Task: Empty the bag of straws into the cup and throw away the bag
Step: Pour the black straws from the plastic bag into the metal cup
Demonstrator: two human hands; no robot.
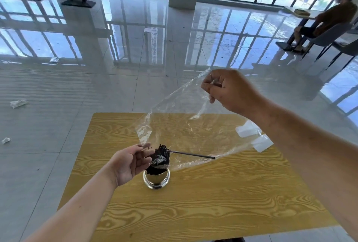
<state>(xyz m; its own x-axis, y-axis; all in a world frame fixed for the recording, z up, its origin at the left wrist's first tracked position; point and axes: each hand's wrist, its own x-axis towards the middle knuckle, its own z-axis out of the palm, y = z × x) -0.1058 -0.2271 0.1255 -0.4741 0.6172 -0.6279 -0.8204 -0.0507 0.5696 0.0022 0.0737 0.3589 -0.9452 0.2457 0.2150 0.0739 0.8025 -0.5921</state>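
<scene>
Plastic bag (184, 121) looks thin, floppy, slippery; our right hand (232, 90) pinches its top corner, left hand (129, 162) pinches its mouth.

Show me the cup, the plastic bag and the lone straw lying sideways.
cup (157, 178): head view, shiny metal wall.
plastic bag (186, 123): head view, middle of the clear sheet.
lone straw (191, 154): head view, mid-shaft.

Left arm extended forward from lower left; left hand (131, 162) turned palm up, fingers curled, bag (184, 117) edge pinched at fingertips. Right arm angled in from right, held higher; right hand (232, 90) seen back-on, bag corner pinched.
</scene>
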